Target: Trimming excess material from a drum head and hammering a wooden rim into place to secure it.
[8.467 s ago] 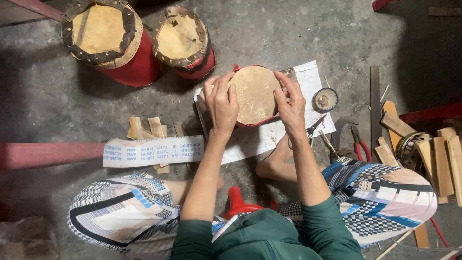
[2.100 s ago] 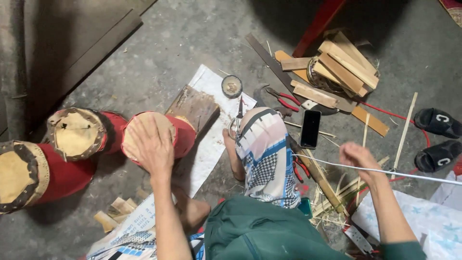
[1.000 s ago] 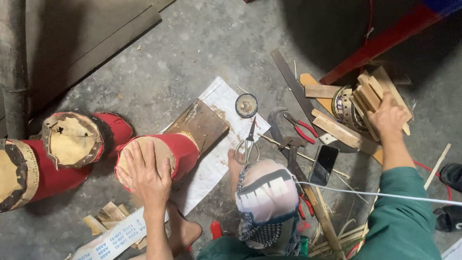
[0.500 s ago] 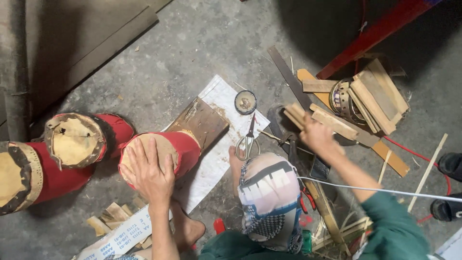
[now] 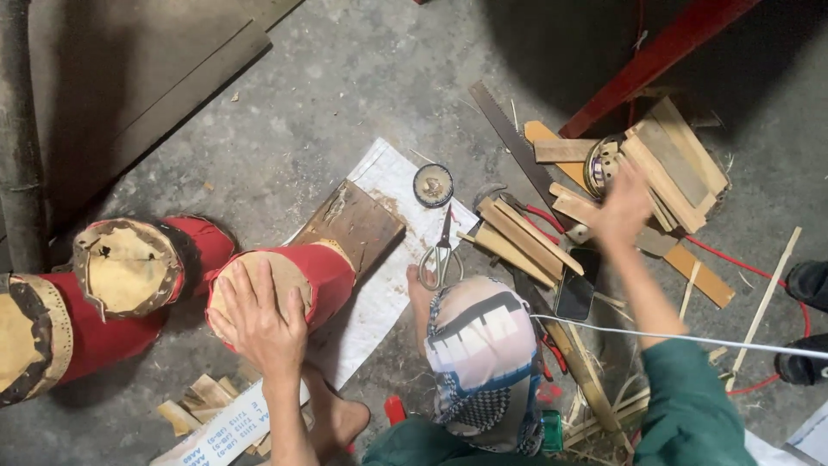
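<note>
My left hand point(image 5: 259, 321) lies flat, fingers spread, on the pale skin end of a small red drum point(image 5: 315, 278) that rests on its side on a white sheet point(image 5: 388, 285). My right hand point(image 5: 623, 205) is blurred, out over a heap of wooden slats point(image 5: 664, 164) at the right, next to a round metal ring point(image 5: 598, 166). I cannot see anything held in it. A knee in patterned cloth point(image 5: 479, 345) sits between my arms.
Two more red drums point(image 5: 129, 267) point(image 5: 34, 332) lie at the left. Scissors point(image 5: 442, 252), a small round tin point(image 5: 432, 184), a saw blade point(image 5: 517, 147), a dark phone point(image 5: 576, 289), red pliers and a wooden board point(image 5: 354, 223) lie about. A red bar point(image 5: 655, 60) crosses the upper right.
My right hand has swept from the slats near the phone up and right to the slat heap by the ring. My left hand stays on the drum.
</note>
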